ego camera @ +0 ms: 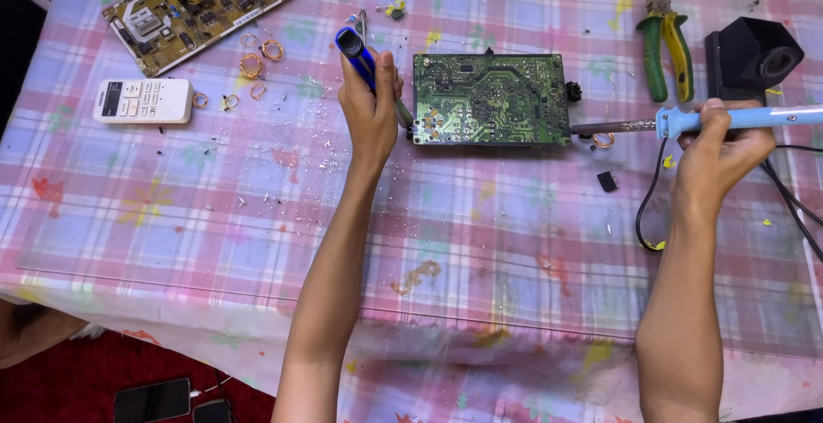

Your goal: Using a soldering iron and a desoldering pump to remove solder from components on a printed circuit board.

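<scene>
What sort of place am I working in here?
Likely a home electronics repair bench: a green circuit board lies solder side up on a plaid tablecloth, the right hand holds a soldering iron, and pliers lie nearby.

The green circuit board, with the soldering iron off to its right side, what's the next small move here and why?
Probably swing the soldering iron in the right hand leftward so its tip comes over the green circuit board. The tip now sits just past the board's right edge, not on the solder side that faces up. The left hand already holds a blue tool at the board's left edge.
</scene>
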